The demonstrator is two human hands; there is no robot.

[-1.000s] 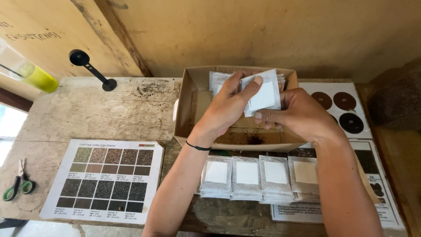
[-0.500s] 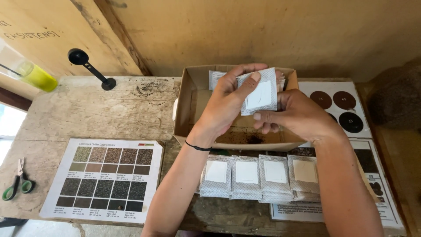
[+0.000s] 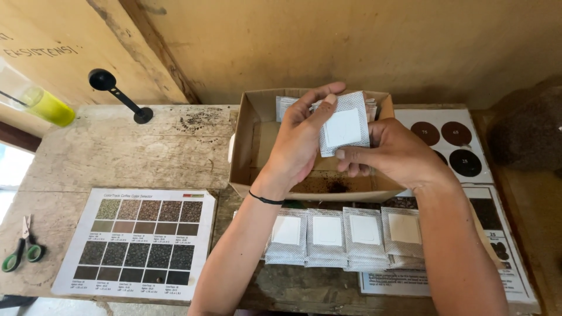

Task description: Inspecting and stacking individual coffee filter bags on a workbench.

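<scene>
- Nearest, below both wrists, a row of four packets [image 3: 345, 236] lies flat side by side at the front edge of the table [image 3: 134, 158], each with a white patch facing up.
- Left of the left forearm lies a chart of colour swatches [image 3: 137, 243], and further left green-handled scissors [image 3: 20, 248].
- The left hand [image 3: 301, 143] and the right hand [image 3: 389, 153] meet over the cardboard box [image 3: 249, 146], both closed on one white packet [image 3: 344, 124] held upright between them; the left fingers [image 3: 319, 96] curl over its top edge, the right thumb pinches its lower side.
- Behind the fingertips, more packets [image 3: 285, 105] stand in the box; dark grounds dust its floor under the hands.
- By my reading, the packet is being handled just after leaving the box; laying it flat beside the row would call for a steady turn, patch up.
- Beyond the right hand, a sheet with brown circles [image 3: 451, 137]; far left, a black scoop [image 3: 117, 93] and a yellow-green bottle [image 3: 44, 105].
</scene>
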